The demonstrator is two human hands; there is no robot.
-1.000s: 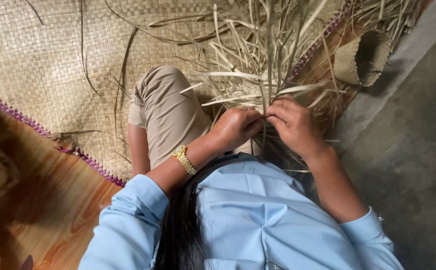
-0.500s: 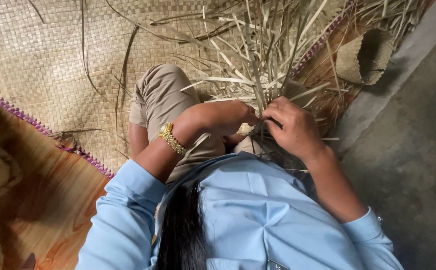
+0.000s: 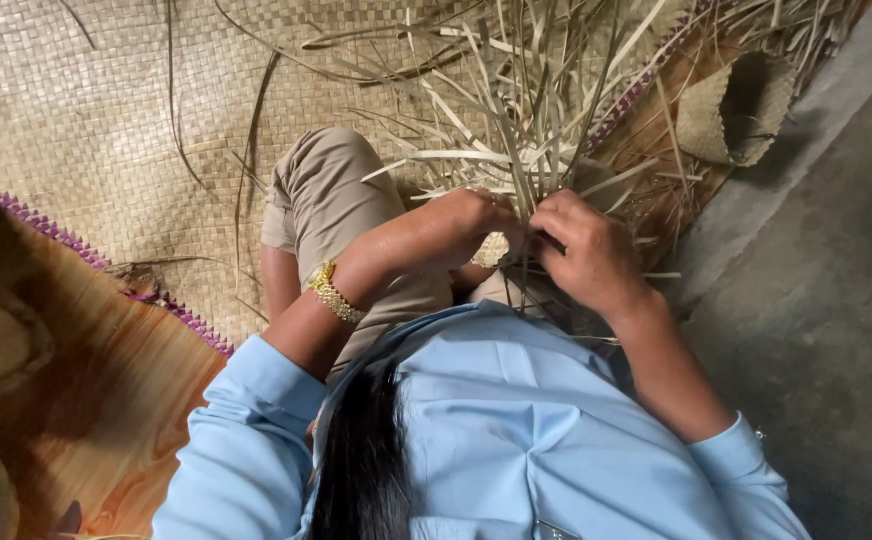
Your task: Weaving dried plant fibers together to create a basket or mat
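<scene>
Both hands, left hand [image 3: 471, 225] and right hand [image 3: 586, 250], pinch dry straw strips [image 3: 516, 150] just above the raised knee [image 3: 331, 180]; brittle strips could snap or slip loose if tugged.

Two hands are showing: left hand [image 3: 461, 225] and right hand [image 3: 586, 250]. One bracelet [image 3: 334, 293] is sitting on the left wrist. One woven mat [image 3: 86, 110] is lying flat. One small basket [image 3: 738, 108] is lying nearby. The strips [image 3: 531, 110] are too many to count.
</scene>
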